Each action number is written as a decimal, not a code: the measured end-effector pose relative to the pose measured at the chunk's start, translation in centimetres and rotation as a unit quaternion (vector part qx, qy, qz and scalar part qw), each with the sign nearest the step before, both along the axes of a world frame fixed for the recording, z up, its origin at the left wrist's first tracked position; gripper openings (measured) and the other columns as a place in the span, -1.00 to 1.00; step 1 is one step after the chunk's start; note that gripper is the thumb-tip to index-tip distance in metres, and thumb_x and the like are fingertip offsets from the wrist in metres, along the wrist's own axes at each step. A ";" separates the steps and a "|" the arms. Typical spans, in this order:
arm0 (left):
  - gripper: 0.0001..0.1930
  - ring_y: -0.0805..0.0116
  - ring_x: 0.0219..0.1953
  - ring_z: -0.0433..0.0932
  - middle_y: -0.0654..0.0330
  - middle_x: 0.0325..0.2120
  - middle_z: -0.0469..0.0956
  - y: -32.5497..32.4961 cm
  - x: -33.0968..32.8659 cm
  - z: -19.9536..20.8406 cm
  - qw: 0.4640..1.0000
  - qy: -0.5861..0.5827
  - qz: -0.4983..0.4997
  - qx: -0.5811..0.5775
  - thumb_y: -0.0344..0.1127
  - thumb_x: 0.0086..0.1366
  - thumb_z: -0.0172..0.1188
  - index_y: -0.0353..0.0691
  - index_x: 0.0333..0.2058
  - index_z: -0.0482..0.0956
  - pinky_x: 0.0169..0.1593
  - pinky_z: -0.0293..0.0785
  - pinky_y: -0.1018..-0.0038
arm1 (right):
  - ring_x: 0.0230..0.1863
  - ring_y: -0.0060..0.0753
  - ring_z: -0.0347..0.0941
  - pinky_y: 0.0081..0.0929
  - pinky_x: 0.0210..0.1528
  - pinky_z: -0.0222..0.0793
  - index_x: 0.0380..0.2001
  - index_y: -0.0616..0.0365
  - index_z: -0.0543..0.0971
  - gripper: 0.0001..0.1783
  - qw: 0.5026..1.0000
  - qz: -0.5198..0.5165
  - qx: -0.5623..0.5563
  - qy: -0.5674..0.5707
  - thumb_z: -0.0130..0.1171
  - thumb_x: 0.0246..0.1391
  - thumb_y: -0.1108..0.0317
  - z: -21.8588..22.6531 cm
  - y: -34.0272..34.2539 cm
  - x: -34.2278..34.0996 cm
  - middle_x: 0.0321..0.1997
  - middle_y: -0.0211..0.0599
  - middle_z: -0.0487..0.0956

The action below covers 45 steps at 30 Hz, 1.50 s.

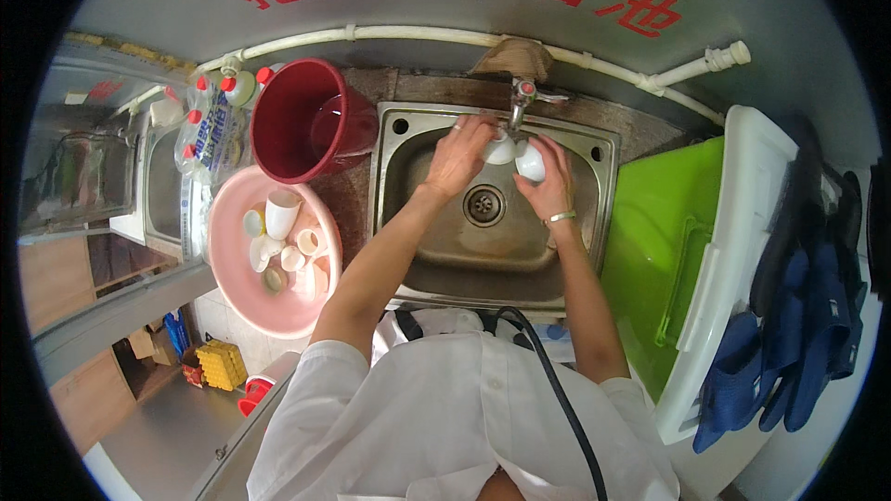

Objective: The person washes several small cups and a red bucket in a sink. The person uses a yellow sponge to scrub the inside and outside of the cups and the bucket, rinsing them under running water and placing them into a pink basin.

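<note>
Both hands are over the stainless steel sink, just below the tap. My left hand has its fingers curled round a small white cup. In my right hand is a second rounded white piece, which looks like a cup or small bowl. The two white pieces are close together, and I cannot tell whether they touch. Whether water is running is not clear. Below the hands lies the round drain.
Left of the sink stand a dark red bucket and a pink basin holding several white cups. Bottles with red caps are behind them. At the right are a green panel, a white plastic bin and hanging blue slippers.
</note>
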<state>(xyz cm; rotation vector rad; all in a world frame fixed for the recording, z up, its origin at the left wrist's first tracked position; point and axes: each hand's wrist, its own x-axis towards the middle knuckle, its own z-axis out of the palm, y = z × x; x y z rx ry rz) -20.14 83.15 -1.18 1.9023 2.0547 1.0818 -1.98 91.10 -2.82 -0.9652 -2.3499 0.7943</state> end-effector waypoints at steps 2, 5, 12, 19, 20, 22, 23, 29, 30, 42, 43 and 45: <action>-0.59 0.12 -0.09 0.35 0.23 -0.17 0.38 -2.1 -1.0 0.4 0.999 0.010 0.033 -0.003 -0.64 -0.23 0.06 -0.17 -0.29 0.36 -0.18 0.43 0.26 | 0.07 -0.06 0.22 -0.21 0.09 0.23 0.01 0.02 0.37 -0.30 0.999 0.020 0.045 0.018 0.31 -0.35 0.35 0.8 0.2 -2.1 0.08 -0.21 0.29; -0.59 0.16 -0.14 0.38 0.26 -0.24 0.42 -5.0 -2.0 1.4 0.997 0.027 0.074 0.013 -0.65 -0.26 0.08 -0.16 -0.34 0.36 -0.22 0.44 0.30 | 0.05 -0.05 0.23 -0.18 0.06 0.24 0.00 0.02 0.38 -0.31 0.999 0.017 0.028 0.042 0.32 -0.35 0.35 0.8 0.4 -4.9 0.08 -0.22 0.29; -0.63 0.17 -0.18 0.40 0.26 -0.26 0.45 -7.8 -2.5 1.9 0.991 0.036 0.120 0.042 -0.63 -0.23 0.13 -0.16 -0.36 0.38 -0.25 0.42 0.33 | 0.05 -0.03 0.21 -0.15 0.06 0.23 -0.02 -0.03 0.40 -0.32 0.995 0.034 0.071 0.055 0.33 -0.37 0.35 1.2 -0.1 -6.6 0.08 -0.23 0.31; -0.68 0.08 -0.25 0.41 0.15 -0.32 0.44 -9.2 -1.5 1.8 0.987 -0.010 0.152 -0.046 -0.56 -0.16 0.16 -0.19 -0.34 0.39 -0.25 0.37 0.27 | 0.13 -0.11 0.14 -0.25 0.06 0.29 -0.03 0.00 0.41 -0.34 0.966 0.120 0.001 -0.228 0.33 -0.36 0.35 0.9 -3.3 -1.1 0.11 -0.33 0.26; -0.70 0.08 -0.29 0.45 0.11 -0.35 0.46 -9.5 -1.3 1.3 0.978 -0.092 0.156 -0.102 -0.54 -0.11 0.17 -0.21 -0.33 0.40 -0.27 0.38 0.30 | 0.12 -0.11 0.16 -0.26 0.06 0.29 -0.04 0.00 0.42 -0.33 0.932 0.157 -0.019 -0.326 0.35 -0.38 0.33 0.1 -3.6 -0.2 0.09 -0.34 0.28; -0.73 0.09 -0.35 0.49 0.06 -0.41 0.48 -10.1 -1.8 2.3 0.958 -0.193 0.150 -0.149 -0.48 -0.06 0.22 -0.24 -0.31 0.41 -0.30 0.38 0.33 | 0.11 -0.09 0.19 -0.27 0.07 0.30 -0.05 0.01 0.43 -0.32 0.894 0.181 -0.056 -0.405 0.37 -0.40 0.30 0.0 -4.1 -0.4 0.06 -0.31 0.32; -0.72 0.09 -0.37 0.50 0.04 -0.44 0.49 -10.5 -2.2 3.4 0.954 -0.216 0.145 -0.147 -0.45 -0.05 0.24 -0.25 -0.31 0.41 -0.31 0.38 0.33 | 0.10 -0.07 0.20 -0.27 0.07 0.30 -0.05 0.02 0.43 -0.31 0.899 0.176 -0.079 -0.394 0.38 -0.41 0.29 0.5 -4.2 -1.0 0.05 -0.29 0.33; -0.73 0.05 -0.29 0.51 0.04 -0.40 0.51 -12.2 -9.4 10.5 0.962 -0.190 0.196 -0.033 -0.33 -0.02 0.24 -0.19 -0.30 0.43 -0.24 0.39 0.27 | -0.03 -0.14 0.37 -0.29 0.04 0.29 -0.04 0.10 0.42 -0.27 0.883 0.232 -0.081 -0.400 0.43 -0.43 0.26 4.0 -3.1 -5.7 -0.08 -0.14 0.46; -0.73 0.04 -0.27 0.50 0.04 -0.37 0.51 -12.5 -11.7 11.4 0.957 -0.170 0.233 -0.020 -0.33 -0.01 0.20 -0.20 -0.28 0.42 -0.23 0.39 0.24 | -0.07 -0.21 0.41 -0.34 0.01 0.32 -0.04 0.11 0.42 -0.27 0.920 0.236 -0.124 -0.286 0.42 -0.41 0.27 6.1 -2.6 -7.1 -0.11 -0.15 0.48; -0.79 0.20 -0.33 0.55 0.09 -0.32 0.49 -9.5 -22.7 0.1 0.874 0.183 0.345 -0.288 -0.31 0.13 0.00 -0.23 -0.26 0.48 -0.37 0.53 0.33 | 0.05 -0.08 0.28 -0.18 0.00 0.34 -0.11 0.01 0.41 -0.43 0.844 0.374 0.198 -0.329 0.32 -0.29 0.20 13.9 -10.2 -31.7 -0.02 -0.24 0.37; -0.79 0.24 -0.33 0.55 0.12 -0.34 0.49 -9.4 -22.8 -0.7 0.863 0.157 0.382 -0.289 -0.31 0.14 0.00 -0.22 -0.27 0.49 -0.36 0.53 0.36 | 0.06 -0.08 0.28 -0.18 0.01 0.33 -0.10 0.02 0.41 -0.47 0.808 0.389 0.196 -0.397 0.27 -0.23 0.23 13.3 -10.9 -32.5 -0.01 -0.21 0.37; -0.80 0.28 -0.30 0.57 0.16 -0.33 0.53 -8.7 -23.6 -2.5 0.866 0.156 0.339 -0.335 -0.31 0.16 -0.02 -0.16 -0.29 0.56 -0.37 0.55 0.39 | 0.08 -0.05 0.27 -0.19 0.04 0.31 -0.06 0.03 0.40 -0.51 0.791 0.366 0.189 -0.453 0.19 -0.15 0.27 10.3 -11.3 -33.9 0.03 -0.16 0.36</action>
